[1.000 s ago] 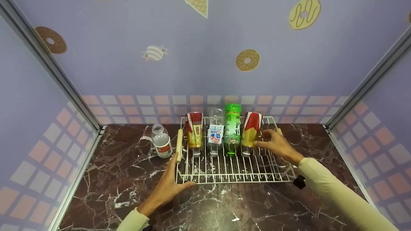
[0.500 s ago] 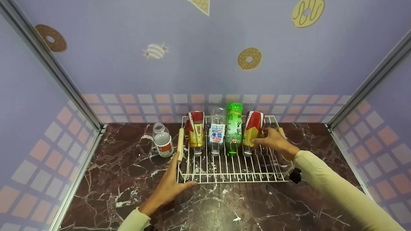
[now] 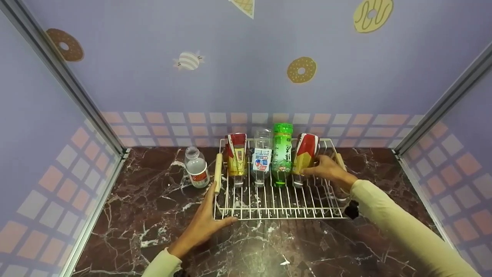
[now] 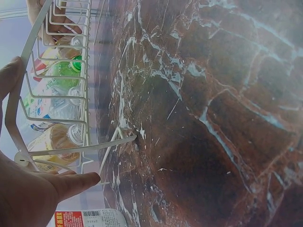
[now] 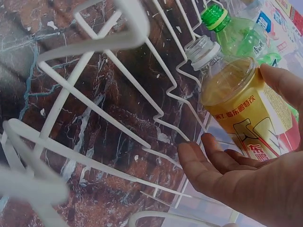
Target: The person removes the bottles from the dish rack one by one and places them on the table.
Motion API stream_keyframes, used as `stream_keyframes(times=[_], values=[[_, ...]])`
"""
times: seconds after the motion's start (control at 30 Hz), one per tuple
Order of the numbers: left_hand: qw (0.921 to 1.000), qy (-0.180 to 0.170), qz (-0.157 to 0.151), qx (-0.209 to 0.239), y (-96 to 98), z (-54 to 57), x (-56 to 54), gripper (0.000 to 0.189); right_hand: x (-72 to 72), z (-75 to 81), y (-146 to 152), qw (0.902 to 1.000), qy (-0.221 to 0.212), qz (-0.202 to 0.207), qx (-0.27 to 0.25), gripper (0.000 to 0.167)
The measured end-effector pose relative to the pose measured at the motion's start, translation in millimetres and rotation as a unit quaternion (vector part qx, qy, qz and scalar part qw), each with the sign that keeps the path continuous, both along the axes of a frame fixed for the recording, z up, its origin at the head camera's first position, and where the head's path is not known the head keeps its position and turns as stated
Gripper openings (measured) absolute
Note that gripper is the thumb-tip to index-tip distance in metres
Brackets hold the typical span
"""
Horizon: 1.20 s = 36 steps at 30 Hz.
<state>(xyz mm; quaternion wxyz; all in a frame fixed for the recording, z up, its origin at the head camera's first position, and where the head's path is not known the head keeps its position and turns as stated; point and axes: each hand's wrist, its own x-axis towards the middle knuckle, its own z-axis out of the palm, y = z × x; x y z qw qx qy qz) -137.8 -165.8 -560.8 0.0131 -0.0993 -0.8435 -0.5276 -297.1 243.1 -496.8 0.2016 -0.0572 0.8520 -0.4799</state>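
Note:
A white wire rack (image 3: 284,219) with wooden handles holds a row of plastic drink bottles, standing neck down. My right hand (image 3: 326,169) holds the rightmost one, a red-and-yellow labelled bottle (image 3: 306,150). In the right wrist view my thumb lies on the bottle's side, and the fingers curve along its other side. Left of it are a green bottle (image 3: 283,154), a clear bottle with a blue-and-white label (image 3: 262,159) and another red-and-yellow bottle (image 3: 237,154). My left hand (image 3: 205,225) touches the rack's front left corner, thumb and fingers spread beside the left handle (image 3: 218,173).
Left of the rack, a clear bottle with a red-and-white label (image 3: 196,169) stands upright, its mouth uncapped. Everything rests on a dark marbled countertop (image 3: 146,215). Patterned walls rise behind and on both sides, the back wall (image 3: 246,84) close behind the rack.
My right thumb has moved slightly left onto the rightmost bottle, and the hand has closed in around it. My left hand stays at the rack's corner. The head view has shifted slightly.

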Motion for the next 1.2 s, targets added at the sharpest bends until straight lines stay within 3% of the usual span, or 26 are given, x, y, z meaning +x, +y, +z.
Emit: stream_keyframes(times=[0.2,0.37,0.53,0.7,0.9,1.2], values=[[0.9999,-0.010,0.002,-0.003,0.5,-0.2,0.9,0.132,0.7,-1.9,-1.1,0.9999,0.003,0.009,-0.005,0.066],[1.0000,-0.008,0.002,0.000,1.0,-0.3,1.0,0.133,0.0,-3.1,-1.0,0.9999,0.014,-0.002,0.004,0.065],[1.0000,-0.008,0.000,0.000,1.2,-0.7,1.3,0.134,3.8,2.5,3.0,0.9997,0.017,-0.019,0.002,0.074],[1.0000,-0.007,0.001,0.003,0.8,0.0,1.6,0.134,13.7,12.2,8.5,0.9989,0.011,-0.024,-0.038,0.082],[0.9999,-0.010,0.001,0.002,0.3,0.5,2.5,0.136,27.9,22.9,15.7,0.9970,0.035,-0.021,-0.066,0.089],[0.9999,-0.005,0.002,0.015,0.4,-1.7,2.3,0.131,51.8,34.7,15.1,0.9863,0.056,-0.011,-0.154,0.081]])
